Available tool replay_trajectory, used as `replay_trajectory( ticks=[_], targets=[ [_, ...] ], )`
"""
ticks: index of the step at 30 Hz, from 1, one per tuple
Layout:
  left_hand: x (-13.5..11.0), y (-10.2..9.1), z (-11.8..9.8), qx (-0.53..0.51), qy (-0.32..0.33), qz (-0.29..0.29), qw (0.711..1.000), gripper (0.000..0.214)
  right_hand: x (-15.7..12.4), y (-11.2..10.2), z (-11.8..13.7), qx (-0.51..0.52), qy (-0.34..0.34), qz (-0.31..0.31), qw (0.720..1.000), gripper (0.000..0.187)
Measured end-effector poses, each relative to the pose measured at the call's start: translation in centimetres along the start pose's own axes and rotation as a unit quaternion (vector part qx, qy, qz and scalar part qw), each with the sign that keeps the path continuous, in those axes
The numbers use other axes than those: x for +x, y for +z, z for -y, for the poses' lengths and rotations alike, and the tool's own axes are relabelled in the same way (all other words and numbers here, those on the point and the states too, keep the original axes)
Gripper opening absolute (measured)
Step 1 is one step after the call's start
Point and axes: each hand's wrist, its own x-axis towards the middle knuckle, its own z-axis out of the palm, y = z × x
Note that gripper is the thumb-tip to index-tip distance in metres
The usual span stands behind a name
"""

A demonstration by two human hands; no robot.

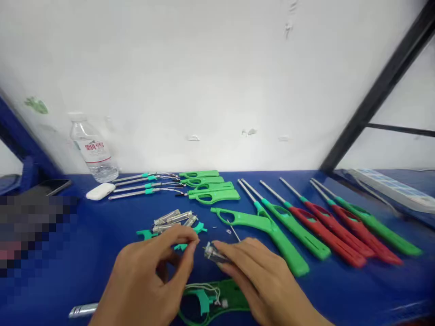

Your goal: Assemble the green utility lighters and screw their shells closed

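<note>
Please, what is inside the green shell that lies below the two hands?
The green shell shows a teal trigger, white wires and a small pale part. The right hand covers its right end; what lies there cannot be seen.

We can't tell if left hand [146, 271] pinches anything. Right hand [263, 274] hides parts of clear fuel reservoir [212, 253] and green lighter casing [238, 299], 6 o'clock. Power strip [394, 188] cropped, 3 o'clock.

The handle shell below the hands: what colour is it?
Green; the handle shell shows in the head view.
</note>
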Motion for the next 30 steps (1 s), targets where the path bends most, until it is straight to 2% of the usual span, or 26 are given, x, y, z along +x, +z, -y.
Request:
replay_trajectory(
  ticks=[5, 11, 26, 30],
  targets=[
    [-0.2, -0.2, -0.4, -0.082, -0.046, 0.043, 0.995, 0.003, 0.0, -0.2, -0.1, 0.009, -0.002, -0.006, 1.000, 0.028],
    [0.1, -0.3, -0.4, -0.088, -0.059, 0.078, 0.991, 0.015, -0.1, -0.4, 0.6, 0.022, 0.009, -0.024, 0.999, 0.025],
    [-0.2, -0.3, -0.6, -0.109, -0.029, 0.021, 0.993, 0.012, 0.3, -1.0, 0.9, 0.034, 0.013, -0.046, 0.998, 0.022],
    [-0.3, -0.4, -0.8, -0.128, -0.031, 0.023, 0.991, 0.013, 0.4, -1.0, 0.8, 0.033, 0.011, -0.044, 0.998, 0.022]
  ],
)
